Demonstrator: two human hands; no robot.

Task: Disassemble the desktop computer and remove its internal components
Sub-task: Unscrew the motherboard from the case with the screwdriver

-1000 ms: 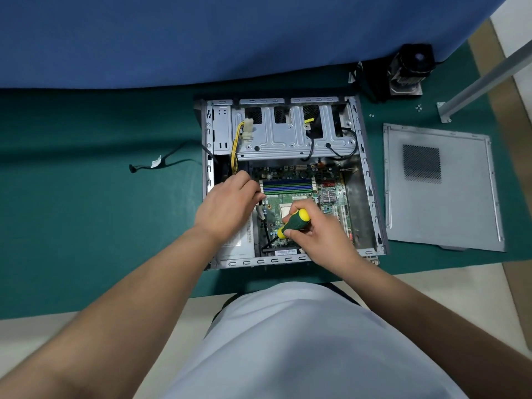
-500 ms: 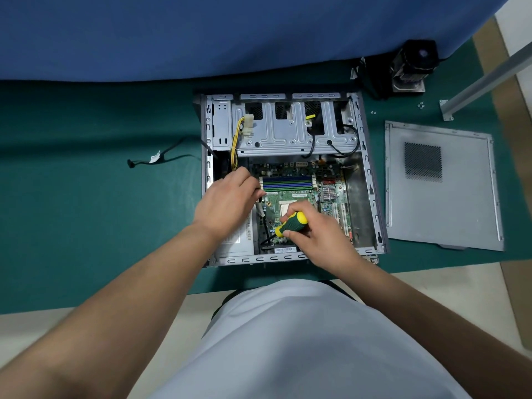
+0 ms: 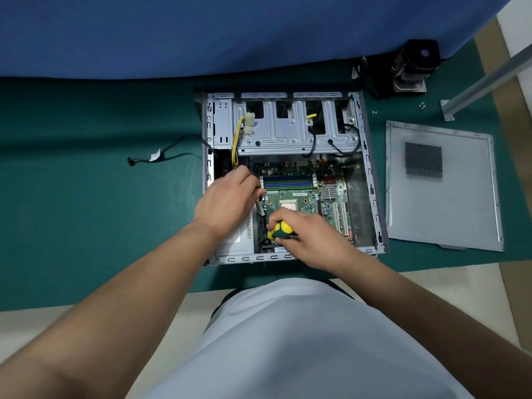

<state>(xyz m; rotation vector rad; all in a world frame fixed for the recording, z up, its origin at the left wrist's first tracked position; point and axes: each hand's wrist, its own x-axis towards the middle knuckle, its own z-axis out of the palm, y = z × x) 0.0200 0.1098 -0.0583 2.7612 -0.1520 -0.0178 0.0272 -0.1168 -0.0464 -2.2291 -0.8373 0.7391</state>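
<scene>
The open desktop case (image 3: 371, 197) lies on its side on the green mat, with the green motherboard (image 3: 299, 197) exposed inside. My right hand (image 3: 313, 240) grips a yellow-and-green screwdriver (image 3: 280, 230) over the board's near left part; its tip is hidden. My left hand (image 3: 227, 200) rests inside the case at the board's left edge, above the silver power supply (image 3: 239, 240). Its fingers curl downward next to a grey cable (image 3: 260, 210), and I cannot tell whether they hold it. A yellow-wired power connector (image 3: 247, 123) lies on the drive cage (image 3: 288, 133).
The removed side panel (image 3: 443, 185) lies flat to the right of the case. A black cooler with its fan (image 3: 411, 67) sits at the back right, near loose screws (image 3: 422, 105) and a metal bar (image 3: 489, 79). A loose black cable (image 3: 161, 156) lies left of the case.
My right hand and the screwdriver have shifted a little left and toward me, and the handle lies flatter. The left hand stays in the same place.
</scene>
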